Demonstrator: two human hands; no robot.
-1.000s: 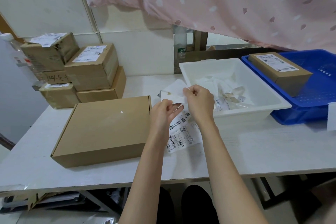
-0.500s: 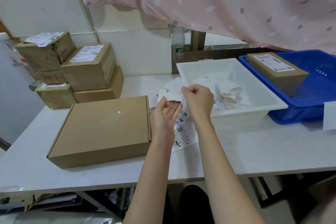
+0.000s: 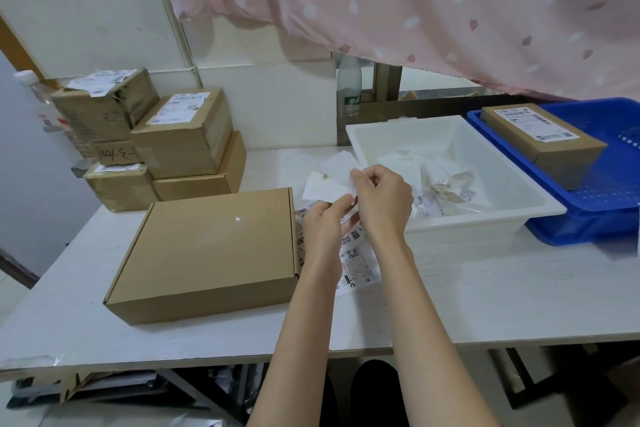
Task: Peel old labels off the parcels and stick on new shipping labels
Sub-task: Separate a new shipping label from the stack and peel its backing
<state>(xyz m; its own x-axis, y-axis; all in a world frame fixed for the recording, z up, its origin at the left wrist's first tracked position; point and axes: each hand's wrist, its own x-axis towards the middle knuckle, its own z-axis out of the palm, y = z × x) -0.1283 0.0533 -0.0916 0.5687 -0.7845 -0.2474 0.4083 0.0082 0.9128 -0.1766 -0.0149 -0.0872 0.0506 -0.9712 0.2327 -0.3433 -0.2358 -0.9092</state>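
Your right hand (image 3: 382, 199) pinches the far edge of a white label sheet (image 3: 325, 188); your left hand (image 3: 323, 229) grips its near edge, fingers curled around it. You hold it above printed shipping labels (image 3: 358, 258) lying on the desk (image 3: 485, 288), just right of the flat cardboard parcel (image 3: 211, 250). White tray (image 3: 485, 218) of peeled scraps sits right.

Since 1 second ago, my left hand (image 3: 323, 224) has turned palm-up and its fingers have curled up under the white sheet (image 3: 325, 185). My right hand (image 3: 382, 198) has lifted slightly while pinching the sheet's top edge. The sheet now stands higher off the printed labels (image 3: 356, 256) on the counter (image 3: 485, 288), with more of them showing below.
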